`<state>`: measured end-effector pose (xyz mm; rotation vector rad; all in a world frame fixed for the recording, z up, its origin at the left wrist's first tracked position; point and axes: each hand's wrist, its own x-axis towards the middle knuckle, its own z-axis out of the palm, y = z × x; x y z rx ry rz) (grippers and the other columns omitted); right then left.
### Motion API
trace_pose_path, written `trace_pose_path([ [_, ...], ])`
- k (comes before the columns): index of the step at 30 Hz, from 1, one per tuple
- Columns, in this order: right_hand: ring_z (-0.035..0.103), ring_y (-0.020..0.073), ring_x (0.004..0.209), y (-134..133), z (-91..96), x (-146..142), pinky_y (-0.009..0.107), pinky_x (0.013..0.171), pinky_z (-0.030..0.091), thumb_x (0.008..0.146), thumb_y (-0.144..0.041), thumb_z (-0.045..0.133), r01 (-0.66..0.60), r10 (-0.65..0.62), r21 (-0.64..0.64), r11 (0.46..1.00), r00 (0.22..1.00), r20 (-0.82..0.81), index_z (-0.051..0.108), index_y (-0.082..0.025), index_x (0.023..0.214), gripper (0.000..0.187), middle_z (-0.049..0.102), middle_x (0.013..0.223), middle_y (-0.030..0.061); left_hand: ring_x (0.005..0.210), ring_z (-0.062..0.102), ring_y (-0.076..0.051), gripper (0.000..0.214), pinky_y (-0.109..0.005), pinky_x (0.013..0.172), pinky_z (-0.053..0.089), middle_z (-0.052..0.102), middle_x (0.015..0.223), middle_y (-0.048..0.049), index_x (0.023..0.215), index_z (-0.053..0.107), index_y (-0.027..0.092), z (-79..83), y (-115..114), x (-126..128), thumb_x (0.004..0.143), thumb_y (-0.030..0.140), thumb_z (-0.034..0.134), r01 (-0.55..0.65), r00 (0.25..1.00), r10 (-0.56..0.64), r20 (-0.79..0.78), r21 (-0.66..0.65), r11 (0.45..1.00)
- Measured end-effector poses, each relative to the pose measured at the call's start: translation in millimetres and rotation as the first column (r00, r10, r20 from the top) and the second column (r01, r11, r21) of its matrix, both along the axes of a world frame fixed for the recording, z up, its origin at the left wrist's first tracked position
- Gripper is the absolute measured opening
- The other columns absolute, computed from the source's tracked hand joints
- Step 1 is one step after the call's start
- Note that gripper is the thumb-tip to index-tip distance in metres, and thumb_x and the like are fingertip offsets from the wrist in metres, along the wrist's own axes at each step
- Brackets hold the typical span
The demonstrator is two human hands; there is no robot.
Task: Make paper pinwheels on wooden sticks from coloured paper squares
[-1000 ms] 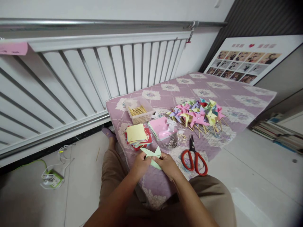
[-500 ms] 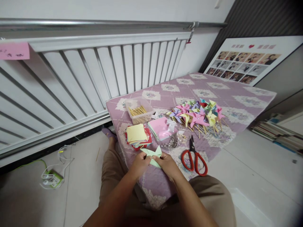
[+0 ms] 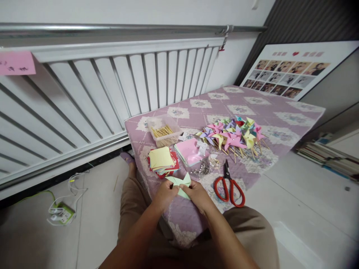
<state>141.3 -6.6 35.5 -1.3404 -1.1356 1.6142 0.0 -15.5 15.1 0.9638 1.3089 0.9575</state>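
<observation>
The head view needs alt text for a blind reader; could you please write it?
A person's left hand and right hand hold folded pale green paper over a patterned purple cloth. Nearby are red-handled scissors, colourful pinwheels, a paper stack and a box of sticks.

The folded paper is plain pale green. The table cover is mauve with cream floral patches. The square-paper stack shows pale yellow on top and red at the edges; the second stack shows pink over pale green. The pinwheels are pink, yellow, lilac, green and teal. The scissors have red handles and dark blades. The sticks are tan. The radiator is white.
</observation>
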Motion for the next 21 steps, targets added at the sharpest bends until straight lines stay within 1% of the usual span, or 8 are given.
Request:
trace_pose_path([
  [4,0.050,0.0128,0.055,-0.2,1.1,1.3,0.024,0.055,0.036,0.063,-0.040,0.075,-0.009,0.008,-0.025,1.000,1.000,-0.029,0.069,-0.013,0.080,0.033,0.065,0.064,-0.0014,0.056,0.053,-0.011,0.017,-0.022,0.056,0.041,0.064,0.069,0.0006,0.080,0.064,0.015,3.4,0.0,0.9,0.067,0.023,0.058,0.009,1.000,-0.008,0.022,-0.009,1.000],
  [7,0.051,0.0126,0.055,0.6,0.8,3.9,0.024,0.055,0.037,0.063,-0.046,0.074,-0.008,0.006,-0.040,0.999,0.998,-0.064,0.067,-0.014,0.078,0.037,0.064,0.063,-0.0019,0.056,0.054,-0.012,0.018,-0.023,0.055,0.043,0.064,0.069,-0.0003,0.082,0.063,0.015,6.1,0.0,1.9,0.068,0.024,0.057,0.010,0.999,-0.009,0.041,-0.025,1.000],
  [10,0.046,0.0098,0.050,2.3,-1.6,7.5,0.022,0.051,0.033,0.067,-0.051,0.071,0.027,-0.031,-0.045,0.999,0.995,-0.095,0.060,-0.016,0.069,0.037,0.057,0.056,-0.0049,0.058,0.055,-0.012,0.018,-0.023,0.055,0.044,0.065,0.070,-0.0014,0.082,0.063,0.014,7.1,0.1,2.1,0.069,0.025,0.057,0.008,0.999,-0.007,0.045,-0.020,1.000],
  [13,0.042,0.0078,0.047,3.8,-3.9,10.0,0.021,0.049,0.031,0.067,-0.052,0.072,0.055,-0.062,-0.054,0.997,0.990,-0.127,0.055,-0.017,0.062,0.039,0.053,0.052,-0.0065,0.059,0.055,-0.013,0.018,-0.024,0.056,0.044,0.066,0.072,-0.0021,0.083,0.064,0.014,7.2,0.1,1.8,0.070,0.024,0.057,0.015,0.999,-0.014,0.048,-0.013,1.000],
  [18,0.049,0.0090,0.051,3.9,-3.4,11.2,0.021,0.055,0.039,0.067,-0.056,0.071,0.107,-0.122,-0.091,0.990,0.975,-0.187,0.056,-0.017,0.060,0.043,0.056,0.055,-0.0042,0.061,0.056,-0.013,0.022,-0.025,0.057,0.045,0.067,0.076,-0.0032,0.087,0.064,0.014,5.5,0.1,1.5,0.070,0.025,0.057,0.014,0.998,-0.013,0.060,-0.021,1.000],
  [21,0.053,0.0102,0.053,3.2,-1.9,13.2,0.022,0.057,0.043,0.066,-0.058,0.071,0.137,-0.163,-0.126,0.983,0.961,-0.225,0.058,-0.017,0.063,0.042,0.059,0.057,-0.0027,0.060,0.056,-0.013,0.023,-0.025,0.057,0.045,0.066,0.075,-0.0027,0.088,0.065,0.014,2.1,0.2,1.0,0.070,0.026,0.058,0.004,0.998,-0.002,0.070,-0.022,1.000],
])
